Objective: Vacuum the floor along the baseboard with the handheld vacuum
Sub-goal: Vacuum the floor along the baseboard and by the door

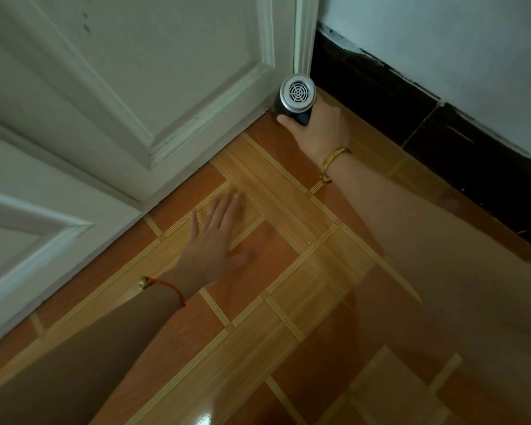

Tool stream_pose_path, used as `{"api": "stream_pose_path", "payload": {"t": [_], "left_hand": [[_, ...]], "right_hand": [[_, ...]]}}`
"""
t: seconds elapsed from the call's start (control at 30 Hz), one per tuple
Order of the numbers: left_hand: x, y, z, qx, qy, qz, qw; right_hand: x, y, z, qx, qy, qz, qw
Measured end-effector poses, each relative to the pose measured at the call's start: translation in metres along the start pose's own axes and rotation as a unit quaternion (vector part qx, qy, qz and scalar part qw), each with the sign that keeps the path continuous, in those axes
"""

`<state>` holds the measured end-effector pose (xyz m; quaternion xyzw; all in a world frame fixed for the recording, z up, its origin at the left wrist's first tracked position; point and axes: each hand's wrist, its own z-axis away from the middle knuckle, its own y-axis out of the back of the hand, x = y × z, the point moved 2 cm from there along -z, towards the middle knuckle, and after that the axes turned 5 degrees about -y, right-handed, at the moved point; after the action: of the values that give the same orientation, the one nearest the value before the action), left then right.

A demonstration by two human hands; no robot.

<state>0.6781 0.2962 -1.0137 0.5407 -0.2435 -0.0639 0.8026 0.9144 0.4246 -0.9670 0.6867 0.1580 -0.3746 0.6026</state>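
Note:
The handheld vacuum (295, 98) is a dark cylinder with a silver vented end cap facing me. It stands in the corner where the white door meets the black baseboard (417, 115); its nozzle end is hidden below. My right hand (316, 130) grips its body from the right, with a gold bangle on the wrist. My left hand (218, 240) lies flat on the orange tiled floor (288, 271), fingers spread, holding nothing, a red string bracelet on its wrist.
A white panelled door (120, 102) runs along the left, its bottom edge meeting the floor. The black baseboard runs down the right under a white wall (457, 41). Glossy tile extends toward me between my arms.

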Motion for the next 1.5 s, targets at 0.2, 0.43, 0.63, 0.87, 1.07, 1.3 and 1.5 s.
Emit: {"api": "stream_pose_path", "payload": {"t": [0.2, 0.43, 0.63, 0.87, 1.07, 1.3, 1.5], "left_hand": [[-0.006, 0.001, 0.008, -0.005, 0.008, -0.002, 1.0], [-0.012, 0.004, 0.019, -0.004, 0.023, -0.004, 1.0], [-0.022, 0.009, 0.037, -0.013, 0.053, -0.014, 0.998], [-0.033, 0.008, 0.074, -0.022, 0.088, -0.006, 0.996], [-0.051, -0.001, 0.11, -0.043, 0.119, -0.014, 0.992], [-0.072, -0.003, 0.146, -0.037, 0.148, -0.016, 0.988], [-0.079, -0.006, 0.168, -0.029, 0.16, -0.014, 0.987]], "right_hand": [[-0.013, -0.013, 0.015, -0.041, 0.04, -0.015, 0.998], [-0.018, -0.009, 0.017, -0.032, 0.043, 0.046, 0.997], [-0.028, -0.019, 0.041, -0.054, 0.066, 0.031, 0.996], [-0.05, -0.051, 0.101, -0.08, 0.107, 0.018, 0.991], [-0.072, -0.076, 0.153, -0.14, 0.135, -0.01, 0.981], [-0.1, -0.104, 0.201, -0.176, 0.198, 0.014, 0.964], [-0.097, -0.103, 0.195, -0.137, 0.156, -0.006, 0.978]]}}
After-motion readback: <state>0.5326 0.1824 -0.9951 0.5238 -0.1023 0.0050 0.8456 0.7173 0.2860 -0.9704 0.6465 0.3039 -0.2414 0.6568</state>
